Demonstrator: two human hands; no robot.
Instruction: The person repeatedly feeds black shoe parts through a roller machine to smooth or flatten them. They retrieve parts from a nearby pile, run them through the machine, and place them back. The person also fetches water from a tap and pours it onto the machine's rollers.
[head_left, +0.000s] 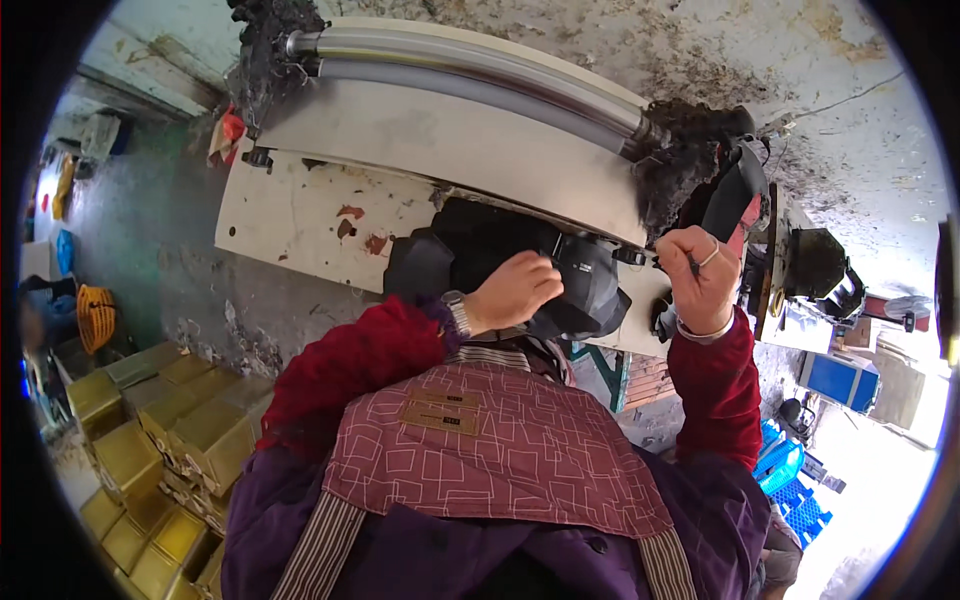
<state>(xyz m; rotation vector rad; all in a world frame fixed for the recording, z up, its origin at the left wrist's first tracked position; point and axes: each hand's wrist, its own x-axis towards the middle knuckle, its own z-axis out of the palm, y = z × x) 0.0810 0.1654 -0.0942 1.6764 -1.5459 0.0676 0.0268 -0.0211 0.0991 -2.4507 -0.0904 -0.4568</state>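
My left hand (515,291), with a metal watch at its wrist, is closed, its fingers curled over a pile of black cut pieces (425,268) in front of me. What those fingers grip, if anything, is hidden. To the right, my right hand (703,277), wearing a ring and a bangle, is raised with its fingers curled closed by the machine's right end. Just above it is a black strip-like piece (730,203); I cannot tell whether the hand holds it. More black pieces (592,285) lie just right of my left hand.
A machine with long metal rollers (480,55) and a white panel (450,135) spans the far side. Its stained white table (290,215) extends left. Yellowish metal cans (130,455) stand on the left floor. At right are black pieces (815,262) and a blue box (840,381).
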